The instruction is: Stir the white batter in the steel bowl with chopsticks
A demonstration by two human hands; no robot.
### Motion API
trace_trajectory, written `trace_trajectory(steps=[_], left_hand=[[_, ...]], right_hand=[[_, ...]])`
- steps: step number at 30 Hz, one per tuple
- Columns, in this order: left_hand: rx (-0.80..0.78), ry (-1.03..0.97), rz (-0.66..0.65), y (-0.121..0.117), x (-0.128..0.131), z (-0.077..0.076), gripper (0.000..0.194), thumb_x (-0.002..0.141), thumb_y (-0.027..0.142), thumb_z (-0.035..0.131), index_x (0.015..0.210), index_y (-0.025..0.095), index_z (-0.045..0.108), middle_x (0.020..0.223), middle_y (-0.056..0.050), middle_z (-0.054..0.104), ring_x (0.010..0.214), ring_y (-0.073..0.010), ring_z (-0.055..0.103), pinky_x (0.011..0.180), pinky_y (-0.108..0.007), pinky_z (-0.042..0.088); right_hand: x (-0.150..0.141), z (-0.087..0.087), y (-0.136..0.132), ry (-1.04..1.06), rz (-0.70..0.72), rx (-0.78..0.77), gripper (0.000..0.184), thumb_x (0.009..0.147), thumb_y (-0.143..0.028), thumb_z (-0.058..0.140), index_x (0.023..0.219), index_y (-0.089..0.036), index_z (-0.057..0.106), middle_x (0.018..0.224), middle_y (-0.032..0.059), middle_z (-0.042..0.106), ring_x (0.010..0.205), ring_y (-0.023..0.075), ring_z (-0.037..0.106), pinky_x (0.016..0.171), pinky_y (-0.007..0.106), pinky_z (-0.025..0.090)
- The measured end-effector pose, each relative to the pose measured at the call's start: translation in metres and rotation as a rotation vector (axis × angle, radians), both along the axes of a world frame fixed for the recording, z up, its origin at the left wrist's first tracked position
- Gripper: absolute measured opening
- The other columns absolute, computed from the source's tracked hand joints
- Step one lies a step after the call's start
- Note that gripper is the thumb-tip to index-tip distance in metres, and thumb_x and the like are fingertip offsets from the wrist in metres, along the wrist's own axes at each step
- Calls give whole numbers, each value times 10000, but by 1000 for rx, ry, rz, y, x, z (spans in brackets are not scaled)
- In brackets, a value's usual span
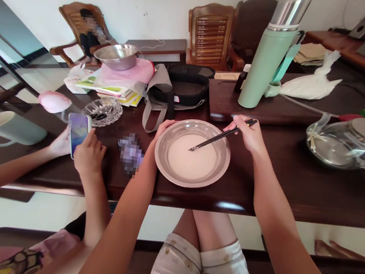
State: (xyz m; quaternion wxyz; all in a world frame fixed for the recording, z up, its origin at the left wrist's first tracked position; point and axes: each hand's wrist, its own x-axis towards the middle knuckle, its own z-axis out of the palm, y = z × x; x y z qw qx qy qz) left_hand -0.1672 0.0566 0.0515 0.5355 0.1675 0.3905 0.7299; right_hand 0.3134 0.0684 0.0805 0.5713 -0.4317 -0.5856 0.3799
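Note:
A round metal bowl (pixel 187 181) stands on the dark table in front of me, with a milky, off-white mixture (pixel 192 161) in it. My left hand (pixel 163 128) holds the bowl by its left side; the bowl's rim hides part of the fingers. Over the bowl's right rim, my right hand (pixel 248 131) is closed round a pair of dark chopsticks (pixel 218 136). Their tips are coated pale and touch the mixture near the middle of the bowl.
On my left another person's hands hold a phone (pixel 79 133). Beyond lie a glass ashtray (pixel 104 112), a mug (pixel 12 129), a black bag (pixel 186 87) and a second metal bowl (pixel 117 57). A green thermos (pixel 268 58) and a glass pot (pixel 339 144) stand to the right.

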Motion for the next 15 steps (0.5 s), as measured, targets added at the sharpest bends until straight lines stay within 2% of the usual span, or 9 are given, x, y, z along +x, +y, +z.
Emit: trace_trajectory(steps=[2, 5, 7, 11, 13, 15], left_hand=[[28, 4, -4, 0, -2, -1, 554, 1075, 262, 117, 1157, 95, 639, 747, -28, 559, 523, -108, 399, 484, -256, 351], [48, 14, 12, -3, -4, 0, 728, 1084, 399, 5, 1199, 51, 633, 928, -87, 652, 599, -126, 488, 525, -274, 444], [47, 25, 23, -4, -6, 2, 818, 1077, 441, -57, 1216, 34, 639, 1031, -117, 670, 661, -143, 535, 585, -292, 503], [-19, 56, 51, -4, -8, 4, 810, 1082, 366, -76, 1153, 63, 671, 988, -107, 681, 662, -151, 563, 617, -312, 529], [-34, 64, 49, -3, -8, 5, 819, 1081, 359, -88, 1130, 83, 681, 974, -95, 685, 667, -151, 583, 620, -309, 536], [-27, 69, 37, -2, -7, 6, 869, 1078, 439, -105, 1135, 89, 688, 991, -92, 690, 687, -157, 602, 619, -306, 548]], right_hand=[[-1, 0, 0, -9, 42, -19, 508, 808, -660, 690, 570, -212, 673, 598, 44, 729, 589, 167, 650, 524, 282, 420], [-4, 0, -1, -61, 138, -51, 491, 805, -664, 691, 617, -211, 702, 671, 50, 764, 657, 179, 689, 587, 288, 472], [-3, 1, -1, -59, 96, -42, 491, 801, -670, 691, 631, -209, 707, 674, 49, 765, 689, 181, 701, 606, 282, 479], [2, 0, 2, 29, -32, -5, 528, 799, -683, 681, 558, -213, 654, 598, 39, 736, 583, 160, 648, 525, 273, 399], [2, -1, 1, 12, 29, -24, 517, 806, -672, 682, 557, -218, 661, 594, 36, 732, 575, 163, 641, 521, 280, 396], [0, 0, 0, -39, 126, -52, 490, 805, -661, 691, 588, -221, 694, 623, 35, 744, 609, 169, 655, 560, 285, 441]])
